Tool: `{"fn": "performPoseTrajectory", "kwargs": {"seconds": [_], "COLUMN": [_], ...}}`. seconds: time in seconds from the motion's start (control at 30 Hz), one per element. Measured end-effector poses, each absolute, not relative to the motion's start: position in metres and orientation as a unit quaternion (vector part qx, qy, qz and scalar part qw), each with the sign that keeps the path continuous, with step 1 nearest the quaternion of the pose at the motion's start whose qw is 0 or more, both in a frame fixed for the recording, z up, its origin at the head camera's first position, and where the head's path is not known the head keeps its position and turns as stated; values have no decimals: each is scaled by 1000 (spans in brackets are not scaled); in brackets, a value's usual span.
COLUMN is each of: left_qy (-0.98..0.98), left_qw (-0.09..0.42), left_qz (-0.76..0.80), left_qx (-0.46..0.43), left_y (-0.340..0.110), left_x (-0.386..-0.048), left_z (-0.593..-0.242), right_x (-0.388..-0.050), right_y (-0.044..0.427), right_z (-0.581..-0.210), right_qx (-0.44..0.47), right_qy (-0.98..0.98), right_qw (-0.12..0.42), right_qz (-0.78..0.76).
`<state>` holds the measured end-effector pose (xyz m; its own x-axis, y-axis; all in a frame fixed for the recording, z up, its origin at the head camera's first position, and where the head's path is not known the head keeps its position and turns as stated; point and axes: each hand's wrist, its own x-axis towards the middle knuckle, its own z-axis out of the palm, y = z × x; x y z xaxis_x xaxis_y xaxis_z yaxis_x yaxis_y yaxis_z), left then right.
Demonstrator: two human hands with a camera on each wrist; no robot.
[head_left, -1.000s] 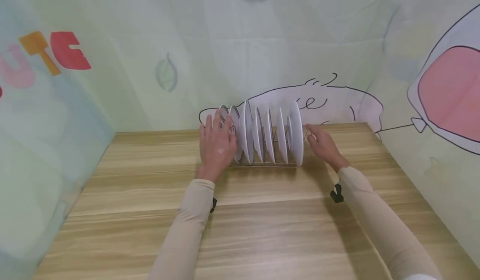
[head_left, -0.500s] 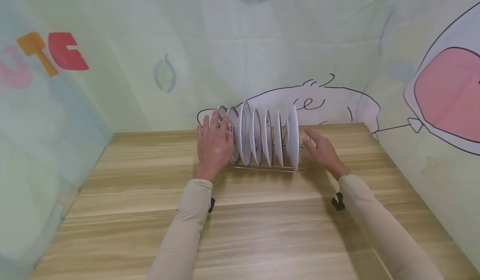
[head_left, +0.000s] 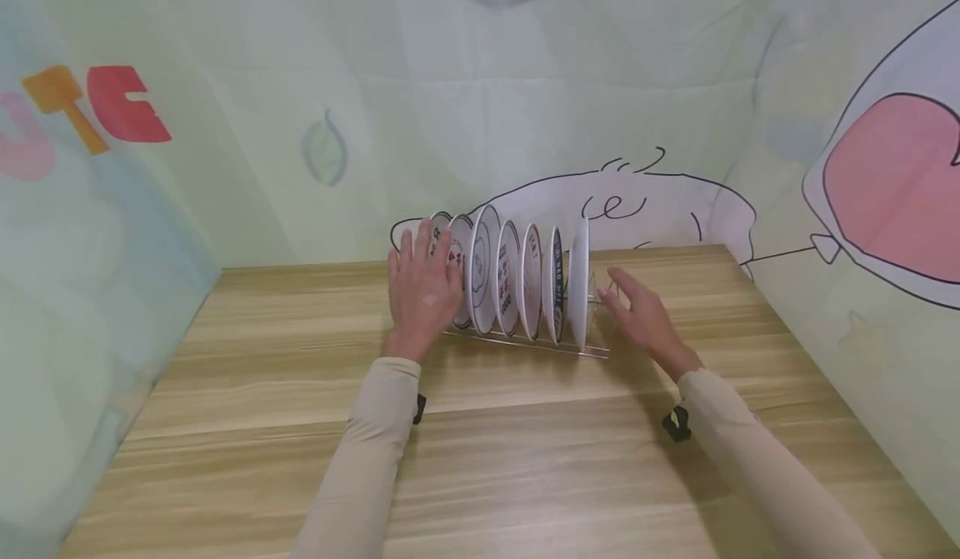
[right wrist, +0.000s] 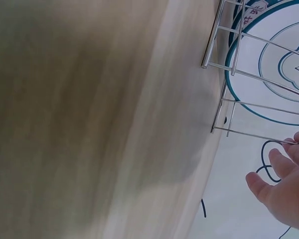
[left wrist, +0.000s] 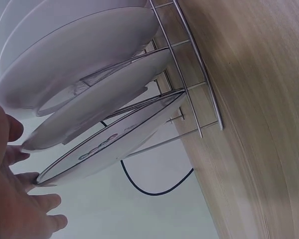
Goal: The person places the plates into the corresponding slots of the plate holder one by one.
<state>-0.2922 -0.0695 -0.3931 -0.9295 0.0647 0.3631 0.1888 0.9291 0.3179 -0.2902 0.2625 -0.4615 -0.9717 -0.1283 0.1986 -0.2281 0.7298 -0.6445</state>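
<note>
A metal wire dish rack [head_left: 525, 342] holds several white plates [head_left: 507, 280] on edge in a row. Printed patterns show on their faces. At the rack's left end, my left hand [head_left: 424, 292] has its fingers spread against the rims of the leftmost plates. In the left wrist view, its fingertips [left wrist: 27, 180] touch a dark-rimmed plate [left wrist: 109, 144]. At the other end my right hand [head_left: 641, 313] has its fingers hooked on the rack's end wire, thumb held apart. The right wrist view shows a blue-rimmed plate [right wrist: 264, 64] beside those fingers [right wrist: 290, 147].
The rack stands near the back of a wood-grain table [head_left: 480, 459]. A printed cloth backdrop [head_left: 480, 126] rises behind the table and along both sides. A black device [head_left: 677, 424] is strapped at the right wrist.
The rack's right end has swung toward me with its plates, so more of their patterned faces shows. My right hand has come slightly nearer; my left hand stays against the left plates.
</note>
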Motion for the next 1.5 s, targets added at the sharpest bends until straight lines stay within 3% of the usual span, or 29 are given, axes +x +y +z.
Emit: {"fn": "performPoseTrajectory", "kwargs": {"seconds": [0.4,1.13,1.5], "left_qy": [-960,-951,-946], "left_qw": [190,151,145], "left_qz": [-192,-252,-270], "left_qx": [-69,-90,-105], "left_y": [-74,-87,-93], "left_x": [-295,-298,-300], "left_z": [-395,-389,-387], "right_x": [-267,-234,-214], "right_y": [256,246,238], "right_z": [-464,-470,-471], "right_qx": [101,146,146], "right_qy": [-930,-927,-927], "right_qw": [78,129,121], "right_qz": [346,320,323]}}
